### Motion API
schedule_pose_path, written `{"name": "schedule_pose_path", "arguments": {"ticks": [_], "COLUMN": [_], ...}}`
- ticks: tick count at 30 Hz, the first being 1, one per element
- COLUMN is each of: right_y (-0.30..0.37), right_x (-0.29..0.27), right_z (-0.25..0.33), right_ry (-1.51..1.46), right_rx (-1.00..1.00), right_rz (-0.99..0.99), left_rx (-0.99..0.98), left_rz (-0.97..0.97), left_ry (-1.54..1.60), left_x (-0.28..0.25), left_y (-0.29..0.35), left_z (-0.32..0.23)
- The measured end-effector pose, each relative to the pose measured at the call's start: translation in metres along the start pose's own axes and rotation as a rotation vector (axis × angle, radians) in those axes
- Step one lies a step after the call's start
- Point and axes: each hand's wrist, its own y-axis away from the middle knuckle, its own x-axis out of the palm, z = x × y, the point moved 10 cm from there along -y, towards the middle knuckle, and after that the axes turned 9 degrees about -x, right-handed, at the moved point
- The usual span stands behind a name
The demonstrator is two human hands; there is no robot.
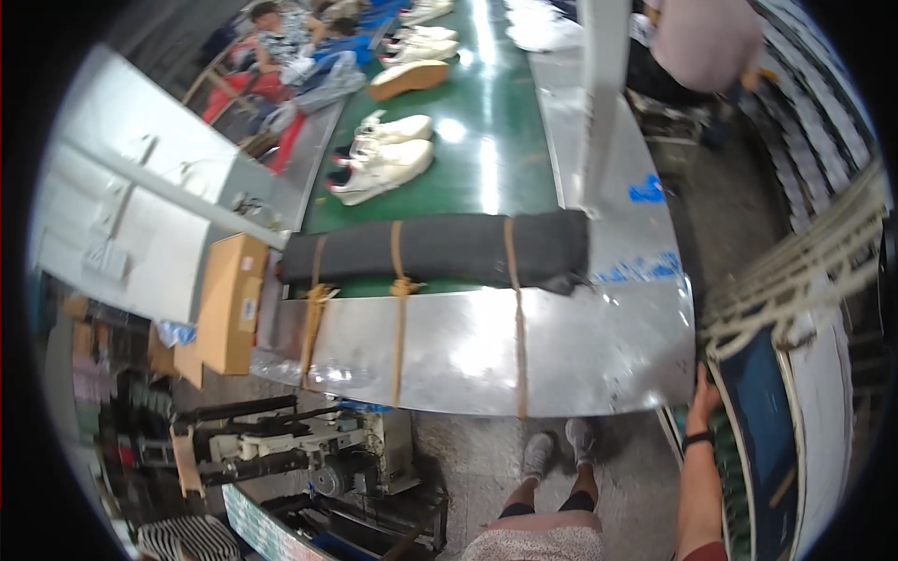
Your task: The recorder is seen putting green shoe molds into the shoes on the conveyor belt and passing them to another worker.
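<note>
Where right hand (705, 400) reaches, blue panel (762, 411) lies just rightward

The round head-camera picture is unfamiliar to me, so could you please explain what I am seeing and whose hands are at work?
There is no robot here. A person wears two wide fisheye cameras on the head; this is the left one's downward view, so straight edges bend. Their right hand, with a dark wristband, is at the edge of a blue panel; whether it grips anything is unclear. The left hand is out of view. Ahead, a dark roll lies across the near end of a green belt, with tan straps around it. White shoes sit farther along the belt.
</note>
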Motion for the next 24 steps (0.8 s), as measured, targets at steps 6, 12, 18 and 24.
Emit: {"name": "schedule_pose_path", "arguments": {"ticks": [6,12,18,24], "right_y": [-0.051,-0.038,-0.029,0.153], "right_x": [-0.014,-0.052,-0.032,0.069], "right_z": [-0.122,-0.187,-0.121,-0.055], "right_ry": [0.247,-0.012,0.16,0.364], "right_rx": [0.28,0.439,0.207,0.62], "right_rz": [-0.002,-0.184,0.087,0.918], "left_rx": [-0.021,-0.17,-0.313,-0.352], "left_rz": [-0.01,-0.037,-0.023,-0.017], "left_ry": [-0.075,0.204,0.637,0.895], "left_x": [0.043,0.036,0.047,0.075], "left_y": [0.049,0.102,0.141,0.157], "left_z": [-0.054,-0.076,-0.078,-0.063]}}
